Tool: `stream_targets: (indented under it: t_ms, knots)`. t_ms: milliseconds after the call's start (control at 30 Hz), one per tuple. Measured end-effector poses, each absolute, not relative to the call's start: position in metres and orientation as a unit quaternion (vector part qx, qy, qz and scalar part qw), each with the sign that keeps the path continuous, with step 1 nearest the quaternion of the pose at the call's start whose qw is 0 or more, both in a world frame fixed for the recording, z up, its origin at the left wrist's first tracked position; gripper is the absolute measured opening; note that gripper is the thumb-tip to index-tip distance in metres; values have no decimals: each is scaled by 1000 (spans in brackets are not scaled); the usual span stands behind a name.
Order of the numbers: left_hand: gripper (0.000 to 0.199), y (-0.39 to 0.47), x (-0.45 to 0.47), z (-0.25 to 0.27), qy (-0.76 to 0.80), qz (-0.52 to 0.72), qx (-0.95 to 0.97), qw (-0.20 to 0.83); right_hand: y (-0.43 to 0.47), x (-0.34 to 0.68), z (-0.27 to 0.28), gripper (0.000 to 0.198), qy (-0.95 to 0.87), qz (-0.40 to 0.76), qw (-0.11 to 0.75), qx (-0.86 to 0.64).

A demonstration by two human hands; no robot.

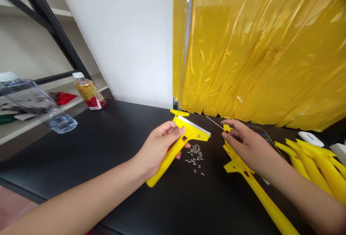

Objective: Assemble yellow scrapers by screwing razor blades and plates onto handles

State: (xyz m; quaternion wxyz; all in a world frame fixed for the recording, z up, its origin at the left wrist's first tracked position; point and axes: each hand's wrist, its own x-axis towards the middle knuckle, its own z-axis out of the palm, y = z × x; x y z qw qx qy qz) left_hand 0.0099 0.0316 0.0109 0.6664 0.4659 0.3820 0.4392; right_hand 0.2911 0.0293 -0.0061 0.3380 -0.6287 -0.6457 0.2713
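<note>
Yellow plastic makes up the scraper [175, 148] grasped in the left hand [162, 139], thumb pressed on the head and fingers wrapped behind it, so its handle slants down below the palm while a metal blade [193, 125] runs along the far edge. That thumb and forefinger sit close to the blade's near end — a slip of the grip could bring skin against the edge, though how sharp it is I cannot tell. Around the screwdriver [216, 124] the right hand [240, 137] is closed lightly, the thin shaft pointing forward and left of the fingers, its tip well apart from the screw [198, 136] in the scraper's head. If the tip met that screw at a slant, it could skid off toward the left fingers, since nothing but this one hand steadies the scraper. Just right of and below the left fingertips, small screws and nuts [198, 152] lie loose on the dark worktop [121, 199]; a brush of the scraper or of a wrist could scatter them, for they lie in no dish. Beneath the right hand more yellow scrapers [238, 163] overlap, and a lowered forearm might catch and shift them. Further right of that hand a stack of yellow handles [316, 159] looks loosely piled — one knock could make it slide.
</note>
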Motion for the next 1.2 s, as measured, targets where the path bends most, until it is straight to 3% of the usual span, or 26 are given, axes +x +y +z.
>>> stream_targets:
  t_ms: [100, 267, 467, 1200]
  knots:
    - [24, 31, 11, 10, 394, 447, 466, 654, 30, 292, -5, 34, -639, 274, 368, -617]
    - [24, 32, 12, 9, 397, 452, 467, 648, 21, 280, 1, 36, -639, 299, 403, -582]
    - [24, 32, 12, 9, 399, 447, 472, 647, 13, 264, -3, 24, -721, 233, 332, -562]
    - [25, 33, 12, 5, 399, 449, 471, 646, 15, 271, -4, 24, -728, 214, 322, -567]
